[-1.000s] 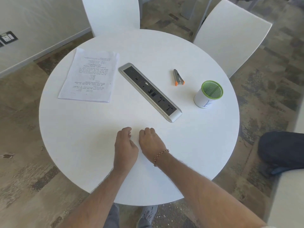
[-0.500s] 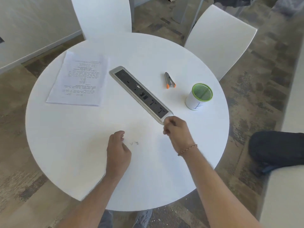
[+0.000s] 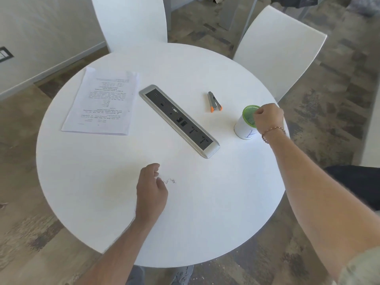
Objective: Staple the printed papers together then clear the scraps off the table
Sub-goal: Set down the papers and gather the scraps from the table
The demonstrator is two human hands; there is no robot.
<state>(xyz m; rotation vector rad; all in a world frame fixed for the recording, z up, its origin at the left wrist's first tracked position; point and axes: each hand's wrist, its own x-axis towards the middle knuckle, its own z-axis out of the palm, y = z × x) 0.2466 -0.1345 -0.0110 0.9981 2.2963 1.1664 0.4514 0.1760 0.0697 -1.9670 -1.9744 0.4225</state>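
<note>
A stack of printed papers (image 3: 102, 103) lies flat at the far left of the round white table (image 3: 205, 212). A grey stapler with orange tips (image 3: 214, 102) lies at the far right. A few tiny bent scraps (image 3: 170, 181) sit near the front middle. My left hand (image 3: 151, 192) rests beside them with loosely curled fingers, its fingertips just left of the scraps. My right hand (image 3: 269, 117) hovers over the mouth of a white cup with a green rim (image 3: 242, 128), fingertips pinched together on scraps too small to make out.
A long grey power socket strip (image 3: 178, 120) runs diagonally across the table's middle. Two white chairs (image 3: 131, 19) (image 3: 281, 52) stand at the far side. A dark object (image 3: 359, 186) lies on the floor to the right.
My right hand left the scraps with its fingers pinched and travelled right and away to the cup. My left hand stayed by the scraps, which are now uncovered.
</note>
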